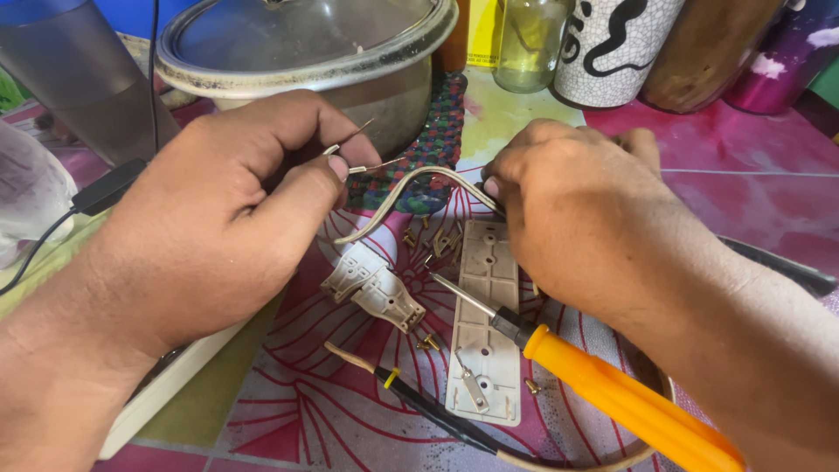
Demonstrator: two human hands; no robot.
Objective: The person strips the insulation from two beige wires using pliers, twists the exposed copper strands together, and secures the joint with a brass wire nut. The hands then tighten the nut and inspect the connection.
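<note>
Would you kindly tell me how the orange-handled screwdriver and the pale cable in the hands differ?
The screwdriver is straight and rigid; the cable curves in an arch. The screwdriver lies free across the beige plastic plate; the cable is pinched by the left hand and right hand. The cable ends in bare wires.

A single head-worn camera looks steeply down and forward, close over the pink flower-patterned tablecloth (350, 411). Nearest the lens, the forearms enter from the bottom corners; beyond the cloth, a glass-lidded metal pot (306, 52) fills the top edge.
</note>
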